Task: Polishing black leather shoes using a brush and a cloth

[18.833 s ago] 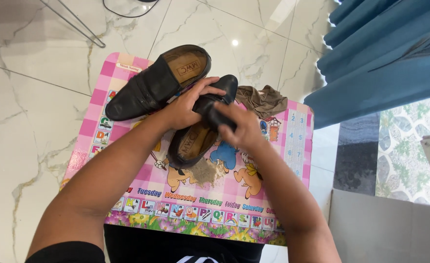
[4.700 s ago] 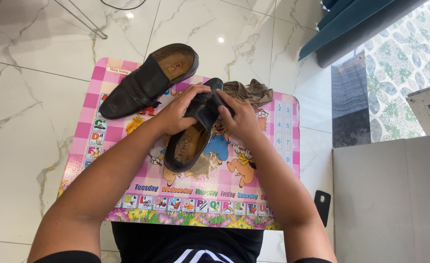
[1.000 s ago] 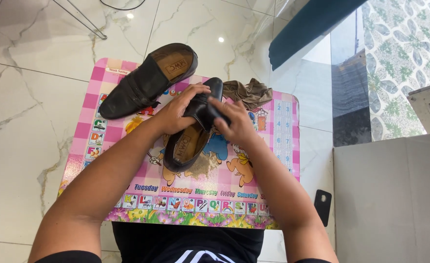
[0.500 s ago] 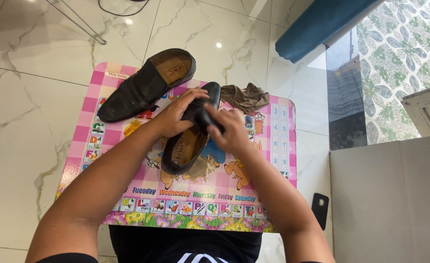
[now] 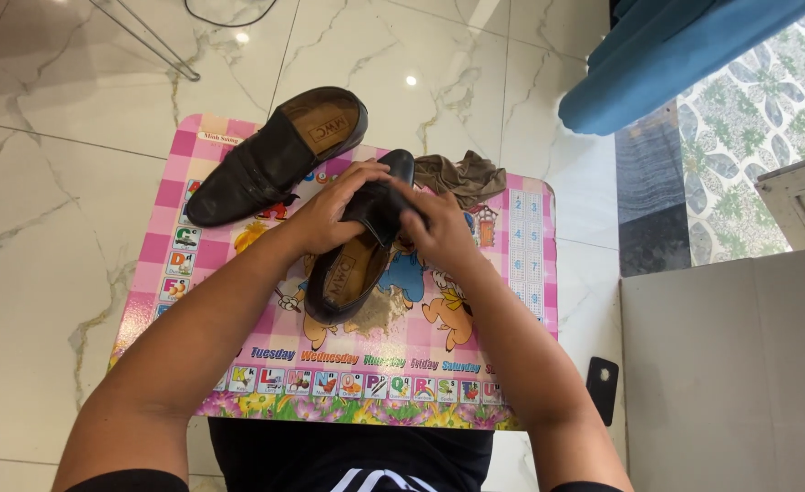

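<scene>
A black shoe [image 5: 352, 269] is held over the middle of a small surface [image 5: 238, 383] covered with a pink checked cartoon print, its heel toward the person and its tan insole facing up. The left hand [image 5: 325, 214] is wrapped around the shoe's upper from the left, fingers curled over the front part. The right hand [image 5: 439, 232] is closed against the same front part from the right, fingertips pressed to the leather beside the left hand's; whether it pinches anything small between them cannot be told. The toe [image 5: 400, 164] pokes out beyond both hands. Just behind the hands, a crumpled brown cloth [image 5: 464, 175] lies on the far edge of the surface, near the toe. A second black shoe [image 5: 275, 155] lies at the far left corner, well apart from the held one, opening up. The surface stands on a white marble floor [image 5: 47, 228], and a small black object [image 5: 602, 384] lies on the floor to the right.
</scene>
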